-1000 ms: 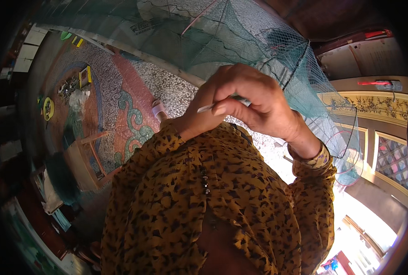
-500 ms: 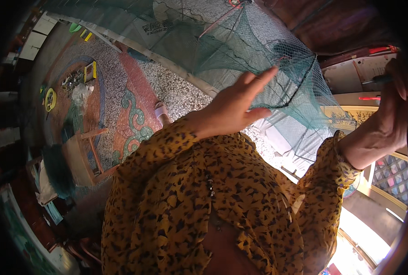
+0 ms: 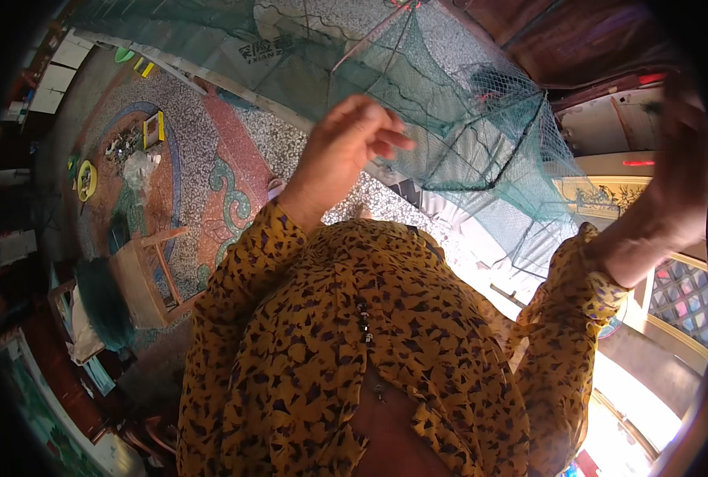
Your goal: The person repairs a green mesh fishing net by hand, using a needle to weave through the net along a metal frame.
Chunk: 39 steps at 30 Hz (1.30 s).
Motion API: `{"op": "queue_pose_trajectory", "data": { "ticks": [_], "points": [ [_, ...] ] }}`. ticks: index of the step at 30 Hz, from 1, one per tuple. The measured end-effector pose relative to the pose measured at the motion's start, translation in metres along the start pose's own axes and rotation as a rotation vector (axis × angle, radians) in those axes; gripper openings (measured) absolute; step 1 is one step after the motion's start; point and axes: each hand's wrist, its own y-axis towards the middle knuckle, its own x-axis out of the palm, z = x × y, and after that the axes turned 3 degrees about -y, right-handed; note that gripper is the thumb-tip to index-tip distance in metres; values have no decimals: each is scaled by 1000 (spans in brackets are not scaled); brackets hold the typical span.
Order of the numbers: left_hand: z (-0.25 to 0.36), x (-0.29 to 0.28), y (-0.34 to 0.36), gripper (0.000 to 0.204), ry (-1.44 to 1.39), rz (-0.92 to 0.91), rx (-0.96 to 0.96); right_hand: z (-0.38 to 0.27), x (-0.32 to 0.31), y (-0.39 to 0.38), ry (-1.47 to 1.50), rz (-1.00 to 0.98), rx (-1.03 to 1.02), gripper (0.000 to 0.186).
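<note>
My left hand (image 3: 342, 155) is raised in front of my chest, its fingers curled in toward the thumb. Whatever they may hold is too small or hidden to make out. Beyond it spreads a green mesh net (image 3: 425, 107) with dark frame rods, apart from the hand as far as I can see. My right hand (image 3: 680, 159) is lifted at the far right, dark and smeared by motion. Its fingers are lost in shadow near the rim of the view, so what they hold does not show.
A wooden stool (image 3: 139, 278) lies or stands at the left beside a dark green bundle (image 3: 103, 302). On the patterned floor sit a yellow-rimmed round container (image 3: 87, 181), a clear plastic bag (image 3: 139, 168) and a yellow frame (image 3: 154, 130). Dark reddish cloth (image 3: 577, 48) covers the upper right.
My left hand has moved left and up, away from the net, and its outstretched fingers have curled. The right hand has shifted slightly and blurred; the dark slim thing at its fingers no longer shows.
</note>
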Motion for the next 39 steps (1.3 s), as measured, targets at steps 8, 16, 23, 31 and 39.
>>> {"op": "queue_pose_trajectory", "data": {
  "ticks": [8,16,23,31,39],
  "points": [
    [-3,-22,-2,19,43,71,-13,87,69,-54,-656,-697,50,10],
    [-2,-7,-13,22,240,84,-29,99,80,-64,-468,-757,100,8],
    [-15,-32,-25,19,27,232,-111,97,108,-80,-173,-700,240,16],
    [-21,-23,-27,10,307,90,100,66,150,-69,-83,-498,-28,13],
    [14,18,-15,15,972,-108,326,39,125,-4,585,-138,143,18]
  ]
}}
